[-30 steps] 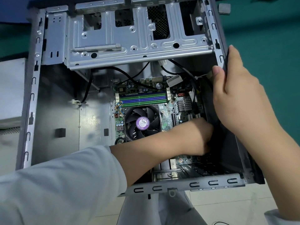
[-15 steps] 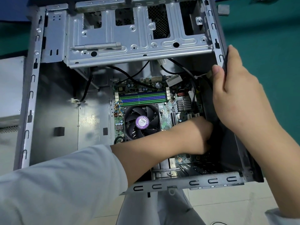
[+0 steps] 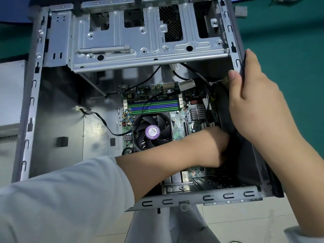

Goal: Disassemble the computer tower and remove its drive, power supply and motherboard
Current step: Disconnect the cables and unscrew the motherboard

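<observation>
Head view, looking down into an open computer tower (image 3: 40, 95) lying on its side, panel off. Surface: a dark green mat (image 3: 289, 50) under and to the right of the case, with a blue strip (image 3: 14, 9) at the upper left edge; pale floor tiles (image 3: 245, 223) show below the case's near edge. One small grey block (image 3: 241, 11) on the mat past the far right corner. One pale grey metal box (image 3: 10, 95) just beside the case's left wall, partly cut off by the frame. Inside the case: a bare steel drive cage (image 3: 143, 41) across the far end; a green motherboard (image 3: 178, 118) mounted on the floor of the case at centre right, bearing blue and green memory slots (image 3: 154, 106), a black cooling fan (image 3: 152, 132) with a purple hub label, and a small finned heatsink (image 3: 198, 112). Black cables (image 3: 196, 72) run from the cage down to the board; one thin black lead (image 3: 103, 122) crosses the bare case floor to the fan. Left hand (image 3: 213, 146), white sleeve pushed up, reaches across the board into the dark right-hand corner; its fingers are hidden, so the grip cannot be told. Right hand (image 3: 252, 102) wraps the case's right wall, thumb inside, fingers outside, pressed against the panel edge.
</observation>
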Demonstrator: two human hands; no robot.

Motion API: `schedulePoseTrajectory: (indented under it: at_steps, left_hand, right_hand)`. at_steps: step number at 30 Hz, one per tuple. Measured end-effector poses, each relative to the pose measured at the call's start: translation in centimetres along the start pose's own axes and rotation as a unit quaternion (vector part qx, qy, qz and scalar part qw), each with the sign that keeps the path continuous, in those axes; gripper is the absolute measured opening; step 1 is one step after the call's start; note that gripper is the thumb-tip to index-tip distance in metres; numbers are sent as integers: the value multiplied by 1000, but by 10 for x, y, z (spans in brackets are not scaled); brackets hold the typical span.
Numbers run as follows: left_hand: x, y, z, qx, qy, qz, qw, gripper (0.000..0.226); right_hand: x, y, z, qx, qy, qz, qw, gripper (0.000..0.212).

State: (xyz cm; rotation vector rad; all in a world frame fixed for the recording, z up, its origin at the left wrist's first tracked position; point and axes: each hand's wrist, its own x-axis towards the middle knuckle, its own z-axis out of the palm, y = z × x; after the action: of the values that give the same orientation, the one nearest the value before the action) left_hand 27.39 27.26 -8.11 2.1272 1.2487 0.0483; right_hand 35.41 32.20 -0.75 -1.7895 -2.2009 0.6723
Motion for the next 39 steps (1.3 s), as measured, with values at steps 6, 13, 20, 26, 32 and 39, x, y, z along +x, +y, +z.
schedulePoseTrajectory:
  at_steps: [6, 13, 20, 26, 32, 39]
  left_hand:
    - [4, -9, 3, -123, -16, -103, 987, 28]
    - [0, 0, -2, -11, 1, -21, 1000, 33]
    - [3, -7, 5, -79, 6, -37, 996, 44]
    - [2, -10, 2, -220, -25, -122, 968, 32]
    - [0, 1, 3, 2, 18, 15, 1000, 30]
    - [2, -6, 1, -94, 23, -63, 993, 46]
  right_hand:
    - [0, 1, -1, 16, -5, 0, 1000, 53]
    - [0, 2, -2, 26, -7, 3, 1000, 53]
    - [0, 2, -1, 21, -7, 2, 1000, 53]
    - [0, 2, -2, 28, -9, 1, 1000, 53]
    - [0, 0, -3, 25, -13, 3, 1000, 53]
    - [-1, 1, -2, 21, -12, 5, 1000, 53]
